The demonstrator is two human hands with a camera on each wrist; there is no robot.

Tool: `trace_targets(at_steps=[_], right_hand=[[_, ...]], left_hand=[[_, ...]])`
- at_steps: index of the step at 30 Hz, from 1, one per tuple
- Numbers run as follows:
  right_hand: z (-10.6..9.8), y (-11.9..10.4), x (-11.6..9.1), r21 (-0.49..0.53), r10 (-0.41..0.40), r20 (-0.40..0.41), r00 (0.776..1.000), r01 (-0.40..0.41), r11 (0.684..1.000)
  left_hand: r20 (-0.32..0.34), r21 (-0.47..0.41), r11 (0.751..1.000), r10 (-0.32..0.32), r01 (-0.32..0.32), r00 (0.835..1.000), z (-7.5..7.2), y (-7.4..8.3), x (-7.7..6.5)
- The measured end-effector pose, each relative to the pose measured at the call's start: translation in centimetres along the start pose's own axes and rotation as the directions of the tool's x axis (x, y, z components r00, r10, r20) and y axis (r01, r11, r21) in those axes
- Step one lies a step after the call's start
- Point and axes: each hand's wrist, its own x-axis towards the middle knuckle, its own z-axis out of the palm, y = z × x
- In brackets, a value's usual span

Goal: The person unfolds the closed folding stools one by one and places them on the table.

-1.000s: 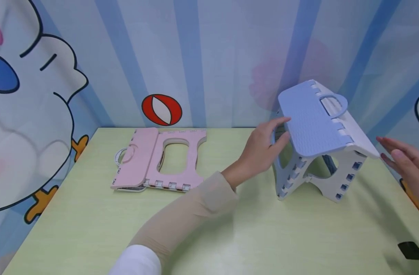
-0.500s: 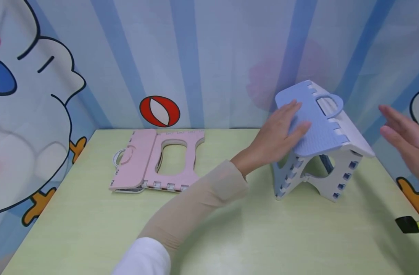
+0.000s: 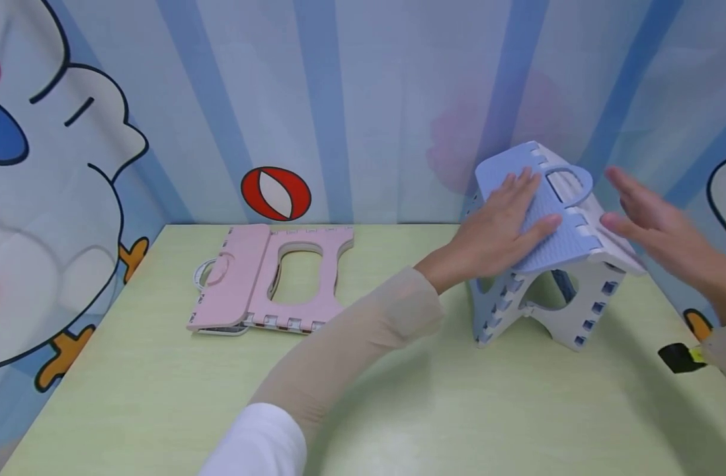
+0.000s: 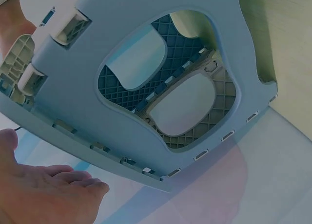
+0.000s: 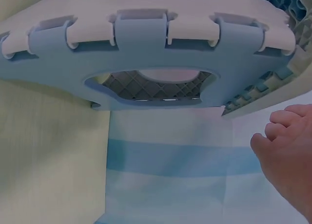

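Extending straight-fingered, left hand (image 3: 496, 233) over and right hand (image 3: 657, 221) near the blue-and-white folding stool (image 3: 566, 246) are seemingly preparing to press down, probably needing balanced force next

Head view high, wrist views near stool (image 3: 571, 241)

The left hand (image 3: 501, 225) hides part of the blue stool (image 3: 568, 238); whether the right hand (image 3: 654, 218) touches its white half cannot be told. Left of the left hand, the left sleeve (image 3: 363, 337) covers a corner of the pink stool (image 3: 244, 284). Below the right hand, a black-and-yellow item (image 3: 678, 357) is too small to identify. Both wrist views crop the blue stool.
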Motion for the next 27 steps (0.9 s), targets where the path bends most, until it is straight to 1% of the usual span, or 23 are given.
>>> trace_targets(at_steps=[3, 9, 14, 17, 21, 24, 27], right_hand=[[0.2, 0.1, 0.8, 0.023, 0.002, 0.044, 0.999, -0.003, 1.000], [0.2, 0.2, 1.9, 0.053, -0.036, 0.125, 0.992, 0.030, 0.998], [0.2, 0.6, 2.6, 0.041, -0.094, 0.161, 0.982, 0.088, 0.995], [0.4, 0.9, 2.6, 0.054, -0.146, 0.185, 0.972, 0.139, 0.989], [0.5, 1.0, 2.4, 0.086, -0.196, 0.207, 0.959, 0.182, 0.980], [0.5, 1.1, 2.2, 0.093, -0.206, 0.219, 0.954, 0.190, 0.977], [0.3, 1.1, 2.1, 0.086, -0.204, 0.221, 0.954, 0.189, 0.978]], left_hand=[[0.024, 0.033, 0.999, -0.019, 0.018, 1.000, 0.3, 0.2, 0.4], [0.028, 0.091, 0.995, -0.030, 0.028, 0.999, 0.7, 0.2, 1.0], [0.031, 0.103, 0.994, -0.043, 0.039, 0.999, 0.9, 0.1, 1.3], [0.032, 0.115, 0.993, -0.045, 0.042, 0.998, 1.1, 0.1, 1.5], [0.040, 0.145, 0.988, -0.050, 0.043, 0.998, 1.4, 0.1, 1.7], [0.051, 0.168, 0.985, -0.049, 0.039, 0.997, 1.5, 0.2, 2.0], [0.057, 0.189, 0.981, -0.049, 0.037, 0.997, 1.5, 0.4, 2.1]])
